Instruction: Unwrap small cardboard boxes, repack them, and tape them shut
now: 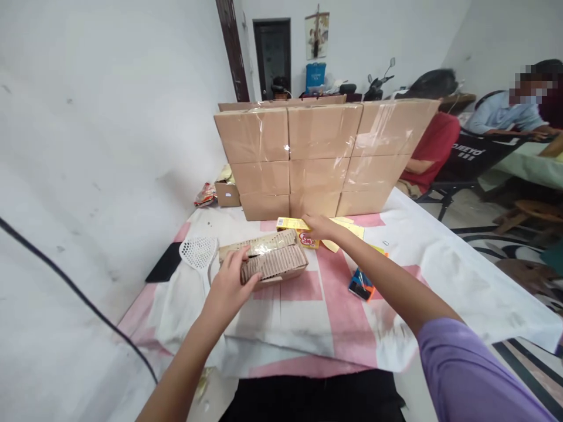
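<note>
On the cloth-covered table, my left hand [233, 275] is curled over the left end of a small cardboard box [281, 278], its thumb on the near side and its fingers across the top. Ridged corrugated cardboard and clear tape show on top of that box. My right hand [317, 227] reaches farther out and grips the upper right part of a yellow printed box [290, 223] with red lettering. That box stands just behind the cardboard box. Part of its front is covered by my fingers, and yellow papers [352, 229] lie beside it.
A wall of taped cardboard boxes [316, 155] stands across the back. At left lie a white perforated skimmer [197, 253] and a black flat object [165, 262]. A blue and orange packet [362, 285] lies right. A person in red [442, 143] sits behind the boxes.
</note>
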Tool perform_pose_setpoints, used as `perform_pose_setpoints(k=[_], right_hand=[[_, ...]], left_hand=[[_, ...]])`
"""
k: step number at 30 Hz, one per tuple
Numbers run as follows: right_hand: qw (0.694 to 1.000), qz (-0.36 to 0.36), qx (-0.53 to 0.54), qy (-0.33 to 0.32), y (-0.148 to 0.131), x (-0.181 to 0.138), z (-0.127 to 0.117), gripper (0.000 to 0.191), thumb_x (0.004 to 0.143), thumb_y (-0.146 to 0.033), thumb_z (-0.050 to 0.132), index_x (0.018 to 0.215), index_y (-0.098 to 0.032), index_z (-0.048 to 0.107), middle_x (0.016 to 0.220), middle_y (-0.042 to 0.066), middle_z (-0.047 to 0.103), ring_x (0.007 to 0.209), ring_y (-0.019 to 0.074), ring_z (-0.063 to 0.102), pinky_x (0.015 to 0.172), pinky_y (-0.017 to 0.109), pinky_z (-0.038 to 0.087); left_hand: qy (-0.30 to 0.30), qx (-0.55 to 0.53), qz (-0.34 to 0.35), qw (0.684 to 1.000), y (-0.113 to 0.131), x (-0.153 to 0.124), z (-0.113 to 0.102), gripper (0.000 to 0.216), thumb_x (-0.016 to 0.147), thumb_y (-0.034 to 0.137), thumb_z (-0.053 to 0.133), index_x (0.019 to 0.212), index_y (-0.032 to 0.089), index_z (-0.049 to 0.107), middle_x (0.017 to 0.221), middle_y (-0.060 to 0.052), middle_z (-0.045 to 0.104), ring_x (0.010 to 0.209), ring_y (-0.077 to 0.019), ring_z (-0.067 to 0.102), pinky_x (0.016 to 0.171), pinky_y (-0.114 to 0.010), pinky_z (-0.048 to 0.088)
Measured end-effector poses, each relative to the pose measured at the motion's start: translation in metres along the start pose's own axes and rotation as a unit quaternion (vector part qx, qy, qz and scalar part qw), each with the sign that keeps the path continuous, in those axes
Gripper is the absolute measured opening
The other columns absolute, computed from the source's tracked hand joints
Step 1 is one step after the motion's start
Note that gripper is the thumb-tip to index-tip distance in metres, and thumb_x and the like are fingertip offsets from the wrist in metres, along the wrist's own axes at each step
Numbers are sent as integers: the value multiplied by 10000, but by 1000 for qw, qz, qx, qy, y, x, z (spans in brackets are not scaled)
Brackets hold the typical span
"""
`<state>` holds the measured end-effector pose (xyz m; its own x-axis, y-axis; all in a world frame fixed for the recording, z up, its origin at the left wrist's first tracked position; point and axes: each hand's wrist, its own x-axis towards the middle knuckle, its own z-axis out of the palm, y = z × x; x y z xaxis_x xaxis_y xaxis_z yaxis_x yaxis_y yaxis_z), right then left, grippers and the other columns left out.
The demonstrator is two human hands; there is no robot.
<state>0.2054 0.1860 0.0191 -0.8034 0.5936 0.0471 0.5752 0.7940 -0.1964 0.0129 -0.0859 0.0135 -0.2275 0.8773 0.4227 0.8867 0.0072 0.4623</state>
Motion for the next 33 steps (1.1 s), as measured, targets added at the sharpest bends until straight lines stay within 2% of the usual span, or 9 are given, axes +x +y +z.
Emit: perform_pose_setpoints(k=[4, 11, 16, 19, 22, 24, 28, 31, 33], right_hand=[[998, 18, 21, 64, -3, -13, -1, 348, 887, -320, 623, 1160, -130, 519, 1139, 156, 596, 985, 257, 605, 773, 310, 445], [966, 20, 94, 240, -13, -93, -18, 294, 856, -355, 634, 1074, -193, 520, 1010, 100, 578, 932, 281, 589, 772, 359, 466], [944, 36, 107, 310, -26, -153, -40, 337, 839, -337, 650, 1125, -215, 521, 1030, 90, 596, 928, 286, 600, 765, 379, 484], [946, 40, 98, 306, -31, -173, -42, 438, 836, -341, 652, 1228, -220, 499, 1135, 102, 608, 1022, 303, 607, 835, 398, 488], [958, 67, 91, 263, -29, -170, -30, 527, 847, -323, 632, 1328, -205, 451, 1247, 124, 584, 1109, 309, 591, 912, 402, 474], [969, 104, 66, 214, -26, -157, -15, 532, 846, -288, 618, 1340, -175, 454, 1269, 150, 568, 1108, 310, 587, 917, 395, 467], [978, 152, 18, 144, -26, -127, 10, 450, 826, -250, 627, 1250, -121, 551, 1168, 197, 607, 1028, 335, 585, 859, 413, 462], [975, 155, 9, 159, -38, -118, 10, 494, 845, -267, 622, 1316, -141, 543, 1238, 218, 597, 1117, 382, 527, 914, 492, 422], [979, 87, 13, 184, -50, -116, 0, 557, 876, -311, 608, 1408, -198, 489, 1398, 188, 525, 1270, 397, 426, 1019, 550, 343]], left_hand=[[-40, 15, -67, 997, -3, 13, 0, 312, 816, 474, 660, 953, 193, 650, 1006, -87, 704, 959, -291, 664, 850, -402, 502], [-104, 11, -12, 994, 14, 14, 3, 107, 834, 316, 588, 782, 226, 612, 1028, -72, 733, 1047, -307, 625, 871, -428, 444], [-94, 32, 53, 994, 34, 3, -1, 163, 818, 194, 503, 662, 203, 456, 1010, -53, 702, 1069, -278, 586, 910, -452, 366], [-98, 8, 61, 993, 45, -2, -7, 188, 841, 218, 495, 671, 207, 415, 792, -8, 647, 866, -221, 604, 877, -419, 371], [-91, -60, 39, 993, 51, -5, -13, 106, 853, 251, 518, 767, 225, 460, 809, 8, 672, 748, -181, 595, 850, -377, 418], [-71, -102, 22, 992, 52, -8, -16, 55, 833, 237, 537, 886, 234, 522, 941, -8, 711, 824, -186, 633, 844, -345, 452], [-59, -121, 0, 991, 50, -13, -20, 293, 779, 206, 562, 1067, 241, 603, 1094, -29, 731, 1035, -214, 674, 911, -329, 484], [-75, -103, -5, 992, 50, -16, -25, 363, 747, 178, 551, 1100, 235, 615, 1134, -39, 738, 1097, -234, 673, 979, -361, 471], [-93, -94, -15, 991, 50, -17, -27, 422, 720, 151, 544, 1131, 230, 604, 1143, -47, 742, 1128, -249, 668, 983, -373, 474]])
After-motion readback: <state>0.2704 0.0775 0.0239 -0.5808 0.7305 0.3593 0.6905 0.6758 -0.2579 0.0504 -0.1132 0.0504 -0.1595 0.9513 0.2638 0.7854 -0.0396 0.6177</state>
